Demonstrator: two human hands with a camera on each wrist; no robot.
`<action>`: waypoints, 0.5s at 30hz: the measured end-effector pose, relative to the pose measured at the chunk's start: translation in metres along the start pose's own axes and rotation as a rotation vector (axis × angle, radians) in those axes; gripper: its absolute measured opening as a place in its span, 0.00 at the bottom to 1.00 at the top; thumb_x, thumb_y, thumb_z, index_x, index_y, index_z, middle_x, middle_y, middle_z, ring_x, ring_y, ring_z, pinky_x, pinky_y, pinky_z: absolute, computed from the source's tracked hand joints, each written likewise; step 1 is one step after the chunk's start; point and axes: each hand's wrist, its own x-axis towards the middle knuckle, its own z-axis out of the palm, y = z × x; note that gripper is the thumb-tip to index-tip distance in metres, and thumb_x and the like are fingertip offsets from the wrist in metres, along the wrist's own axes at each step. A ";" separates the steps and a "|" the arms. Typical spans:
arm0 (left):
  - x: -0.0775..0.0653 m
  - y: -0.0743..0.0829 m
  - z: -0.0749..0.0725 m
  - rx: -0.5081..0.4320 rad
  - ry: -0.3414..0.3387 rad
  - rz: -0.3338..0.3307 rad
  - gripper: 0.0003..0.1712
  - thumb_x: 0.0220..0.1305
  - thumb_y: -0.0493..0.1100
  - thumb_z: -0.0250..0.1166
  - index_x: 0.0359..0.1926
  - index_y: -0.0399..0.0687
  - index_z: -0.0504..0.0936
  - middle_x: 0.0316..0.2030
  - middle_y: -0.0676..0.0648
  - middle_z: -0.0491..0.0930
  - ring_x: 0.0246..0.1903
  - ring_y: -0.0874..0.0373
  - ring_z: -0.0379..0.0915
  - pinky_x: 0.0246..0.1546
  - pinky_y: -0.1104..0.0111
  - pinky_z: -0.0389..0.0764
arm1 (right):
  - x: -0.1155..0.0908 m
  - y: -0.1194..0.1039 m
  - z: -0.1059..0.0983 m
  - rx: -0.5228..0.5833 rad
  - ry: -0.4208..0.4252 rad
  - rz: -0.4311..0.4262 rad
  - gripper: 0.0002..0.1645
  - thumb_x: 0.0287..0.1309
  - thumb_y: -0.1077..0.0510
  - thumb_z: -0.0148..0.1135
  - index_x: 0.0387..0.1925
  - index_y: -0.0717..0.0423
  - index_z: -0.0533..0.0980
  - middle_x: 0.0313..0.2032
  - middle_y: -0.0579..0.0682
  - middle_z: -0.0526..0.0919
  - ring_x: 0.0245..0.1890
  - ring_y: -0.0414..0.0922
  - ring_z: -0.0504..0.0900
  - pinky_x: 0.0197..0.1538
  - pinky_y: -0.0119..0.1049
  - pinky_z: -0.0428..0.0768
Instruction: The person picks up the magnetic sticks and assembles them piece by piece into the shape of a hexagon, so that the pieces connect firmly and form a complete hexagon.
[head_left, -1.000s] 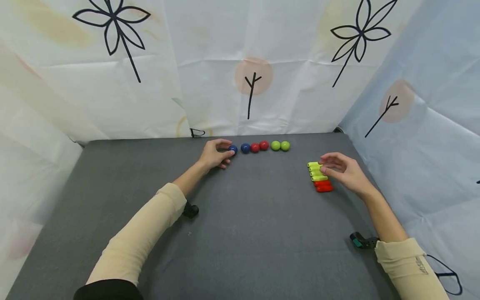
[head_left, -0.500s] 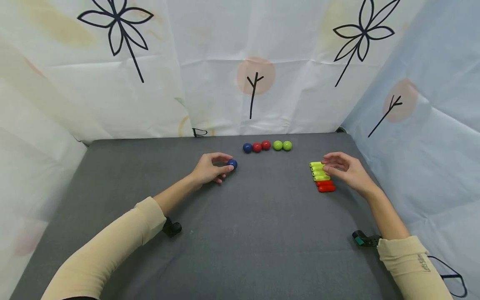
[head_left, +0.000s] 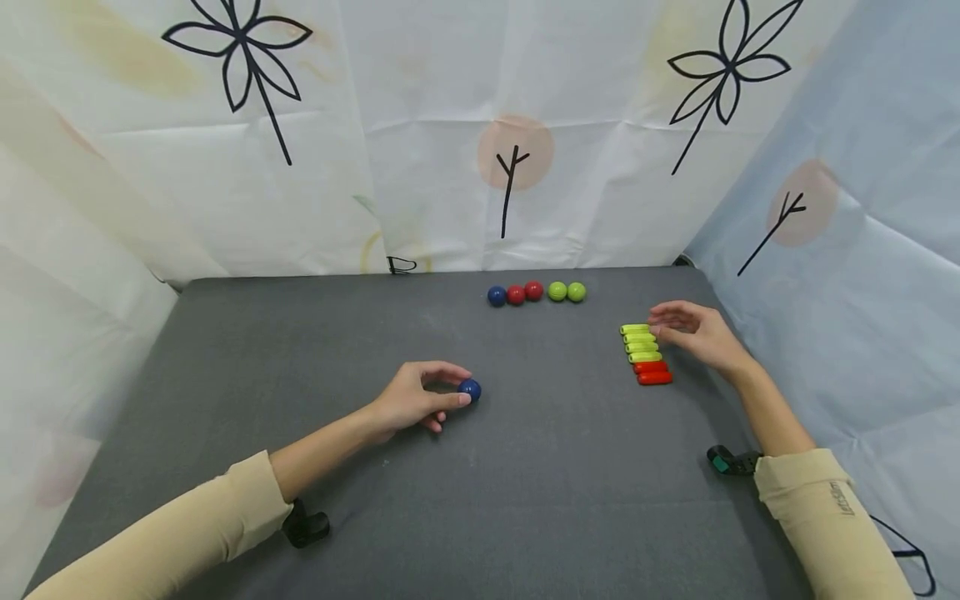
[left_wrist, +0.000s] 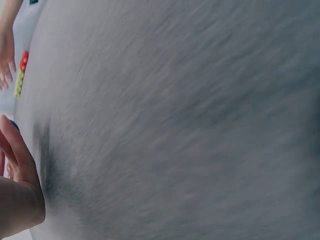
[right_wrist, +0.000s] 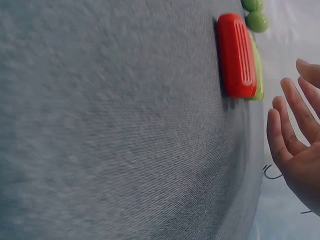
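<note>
Near the middle of the grey desk (head_left: 525,500) — dial centred on this first item, 12 o'clock toward the far edge: one glossy dark-blue ball (head_left: 470,390), pinched between thumb and fingers of the left hand (head_left: 408,400), which lies at 9 o'clock; left grip grasping the ball, contact with the desk below unclear. One right hand (head_left: 701,336), at about half past 2, grip slack, fingers loosely bent, tips near the ends of the yellow rods. Yellow rods (head_left: 642,347), four, laid side by side, at half past 2. Red rods (head_left: 655,377), two, next to the yellow ones at the near end of the set, toward 3 o'clock; one shows grooves in the right wrist view. One second blue ball (head_left: 497,296), just past 12, beginning a row along the far edge; then red balls (head_left: 516,295), two; then, after a narrow gap, green balls (head_left: 576,292), two, between 1 and 2. Beige sleeves (head_left: 165,533), one per arm. White cloth (head_left: 420,167) behind, printed with flowers and small trees.
</note>
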 end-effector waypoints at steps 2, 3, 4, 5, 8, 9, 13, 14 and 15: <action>-0.009 -0.004 0.001 0.000 -0.005 0.006 0.25 0.66 0.47 0.80 0.63 0.52 0.87 0.60 0.41 0.84 0.23 0.61 0.77 0.25 0.68 0.87 | 0.005 0.002 0.000 -0.026 -0.010 0.032 0.26 0.77 0.55 0.66 0.68 0.65 0.76 0.59 0.58 0.88 0.47 0.22 0.82 0.49 0.20 0.80; -0.014 -0.007 0.001 0.001 -0.006 0.005 0.26 0.65 0.47 0.80 0.63 0.52 0.87 0.60 0.41 0.85 0.22 0.61 0.77 0.25 0.68 0.87 | 0.008 0.003 0.000 -0.038 -0.015 0.048 0.27 0.77 0.54 0.66 0.69 0.64 0.76 0.61 0.62 0.87 0.47 0.21 0.82 0.49 0.20 0.80; -0.017 -0.009 0.002 -0.001 -0.003 0.001 0.26 0.65 0.47 0.81 0.62 0.52 0.87 0.60 0.42 0.85 0.22 0.61 0.76 0.25 0.68 0.87 | 0.010 0.005 0.000 -0.045 -0.022 0.060 0.27 0.78 0.53 0.66 0.69 0.63 0.75 0.63 0.65 0.85 0.47 0.21 0.82 0.49 0.20 0.80; -0.021 -0.011 0.002 -0.001 -0.002 0.001 0.26 0.64 0.47 0.81 0.62 0.52 0.87 0.59 0.42 0.85 0.21 0.61 0.76 0.25 0.68 0.87 | 0.013 0.007 0.000 -0.051 -0.031 0.070 0.27 0.78 0.53 0.65 0.70 0.63 0.75 0.65 0.67 0.84 0.47 0.21 0.81 0.50 0.20 0.80; -0.031 -0.017 0.004 -0.009 -0.003 -0.006 0.26 0.64 0.46 0.82 0.62 0.51 0.88 0.59 0.41 0.85 0.20 0.61 0.76 0.25 0.67 0.87 | 0.020 0.012 0.002 -0.071 -0.060 0.091 0.28 0.79 0.52 0.64 0.71 0.63 0.74 0.67 0.68 0.83 0.47 0.20 0.80 0.51 0.22 0.80; -0.034 -0.019 0.004 -0.013 -0.008 -0.010 0.26 0.64 0.45 0.82 0.62 0.51 0.87 0.59 0.41 0.85 0.20 0.61 0.76 0.25 0.67 0.87 | 0.022 0.014 0.003 -0.076 -0.069 0.094 0.28 0.79 0.52 0.64 0.71 0.63 0.74 0.67 0.68 0.83 0.47 0.20 0.80 0.51 0.23 0.80; -0.044 -0.026 0.006 -0.019 -0.023 -0.021 0.26 0.64 0.45 0.81 0.62 0.49 0.87 0.59 0.40 0.84 0.19 0.62 0.76 0.25 0.66 0.88 | 0.029 0.019 0.005 -0.093 -0.093 0.110 0.29 0.79 0.53 0.64 0.72 0.65 0.74 0.67 0.68 0.83 0.46 0.19 0.79 0.50 0.23 0.80; -0.045 -0.027 0.006 -0.021 -0.024 -0.023 0.26 0.64 0.45 0.81 0.62 0.50 0.87 0.59 0.40 0.84 0.19 0.62 0.76 0.25 0.66 0.88 | 0.030 0.019 0.005 -0.098 -0.098 0.112 0.29 0.79 0.54 0.63 0.72 0.66 0.74 0.66 0.69 0.83 0.46 0.19 0.79 0.50 0.23 0.80; -0.047 -0.028 0.006 -0.021 -0.023 -0.023 0.26 0.65 0.45 0.81 0.62 0.50 0.87 0.59 0.40 0.84 0.19 0.63 0.76 0.25 0.66 0.88 | 0.031 0.020 0.005 -0.102 -0.105 0.114 0.29 0.80 0.54 0.63 0.72 0.66 0.73 0.66 0.69 0.84 0.46 0.19 0.79 0.50 0.23 0.80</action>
